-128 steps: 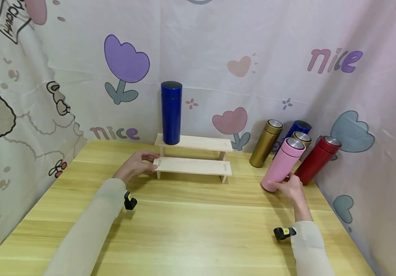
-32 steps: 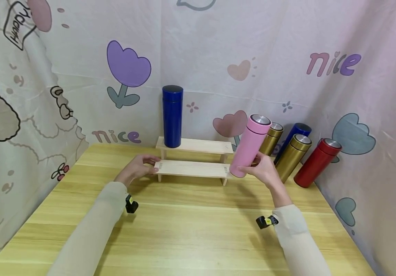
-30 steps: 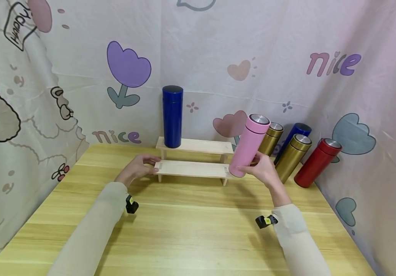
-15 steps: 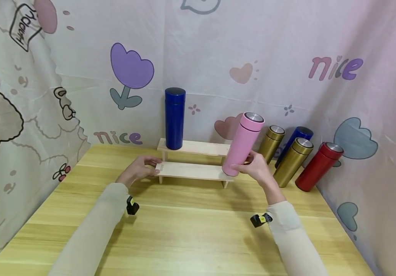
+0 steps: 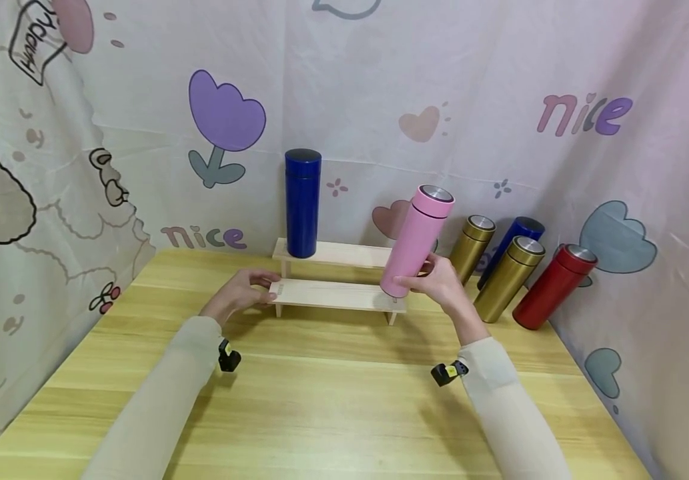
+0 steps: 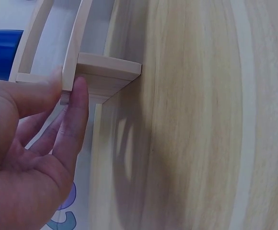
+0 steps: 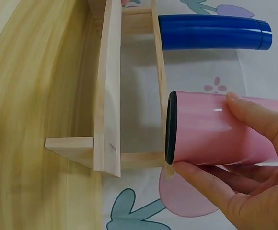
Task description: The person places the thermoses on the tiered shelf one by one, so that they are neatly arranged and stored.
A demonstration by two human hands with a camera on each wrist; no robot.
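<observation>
The glossy pink cylindrical bottle (image 5: 416, 243) is held aloft, right of the frame's centre. From the left, the left hand's (image 5: 237, 295) fingers pinch the lower left end of a pale wooden two-tier stand (image 5: 326, 295), as before; a glossy dark-blue cylindrical bottle (image 5: 303, 203) stands unmoved on its upper tier (image 5: 353, 255). Farther right, the right hand's (image 5: 440, 288) fingers grasp the pink bottle near its base. Against half a second ago, that bottle is slightly higher and farther left. Its base appears near upper-tier height; contact cannot be told. It seems not yet set down. At far right, a glossy red cylindrical bottle (image 5: 554, 287) hasn't moved.
</observation>
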